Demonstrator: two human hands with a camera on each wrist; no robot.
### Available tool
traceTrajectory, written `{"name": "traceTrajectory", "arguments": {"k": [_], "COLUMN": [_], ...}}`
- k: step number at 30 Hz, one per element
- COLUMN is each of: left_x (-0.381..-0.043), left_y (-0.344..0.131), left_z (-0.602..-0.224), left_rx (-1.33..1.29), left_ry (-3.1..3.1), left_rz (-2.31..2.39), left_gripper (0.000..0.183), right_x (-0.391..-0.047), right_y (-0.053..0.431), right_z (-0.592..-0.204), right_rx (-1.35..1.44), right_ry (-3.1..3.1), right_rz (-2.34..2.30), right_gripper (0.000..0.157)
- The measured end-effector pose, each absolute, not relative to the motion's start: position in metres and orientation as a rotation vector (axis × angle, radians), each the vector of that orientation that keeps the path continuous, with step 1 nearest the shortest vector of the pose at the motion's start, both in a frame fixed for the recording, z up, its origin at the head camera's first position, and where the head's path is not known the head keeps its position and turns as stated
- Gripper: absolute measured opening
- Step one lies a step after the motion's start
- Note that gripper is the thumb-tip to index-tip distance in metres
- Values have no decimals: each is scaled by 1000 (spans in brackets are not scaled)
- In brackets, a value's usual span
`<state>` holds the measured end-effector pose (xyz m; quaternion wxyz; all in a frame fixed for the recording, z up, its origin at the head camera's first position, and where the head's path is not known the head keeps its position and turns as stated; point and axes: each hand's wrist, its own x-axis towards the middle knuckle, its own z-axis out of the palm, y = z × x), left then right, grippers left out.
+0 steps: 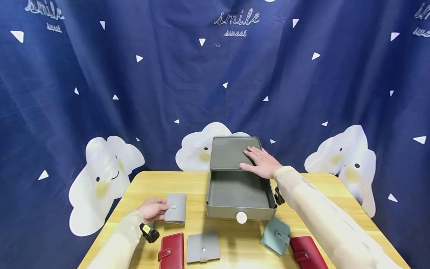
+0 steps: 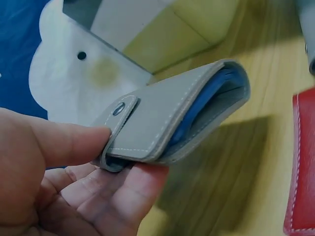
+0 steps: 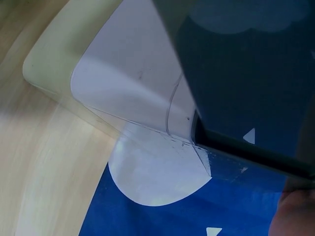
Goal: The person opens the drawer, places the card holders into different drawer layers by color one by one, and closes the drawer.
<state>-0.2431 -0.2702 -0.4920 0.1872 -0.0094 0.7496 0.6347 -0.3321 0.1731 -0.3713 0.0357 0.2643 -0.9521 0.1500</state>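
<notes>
"Grey wallet (image 1: pixel 177 210), pinched near its strap (image 2: pixel 129 102) between the left hand's (image 1: pixel 153 208) thumb and fingers, to the left of the drawer (image 1: pixel 236 188). What worries you?"

"That hold. It takes only one end, and nothing supports the other. If the pinch loosened, I'd expect the wallet to swing down or drop onto the table (image 1: pixel 195 186)."

"Could it spill?"

"Perhaps. One side gapes (blue shows inside, lining or contents, I can't tell which), so a sharp tilt might shake something loose."

"And the right hand (image 1: pixel 262 163)?"

"Fingers straight and spread on the box top (image 1: pixel 226 151), gripping nothing. Uneven pressure there could slide or tip the box, especially with its drawer jutting out."

"Anything lower?"

"The white knob (image 1: pixel 241 218) sticks out in front; a wallet carried across too low might snag on it."
</notes>
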Motion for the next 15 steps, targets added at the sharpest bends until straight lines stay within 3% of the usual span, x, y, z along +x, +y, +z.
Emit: {"name": "traceTrajectory", "arguments": {"k": [15], "left_x": [-232], "left_y": [-250], "left_z": [-439], "left_rx": [-40], "left_ry": [2118], "left_rz": [2050], "left_gripper": [42], "right_x": [-338], "right_y": [174], "right_z": [-375], "right_rx": [830], "right_ry": [-2909], "right_rz": [432], "right_gripper": [83]}}
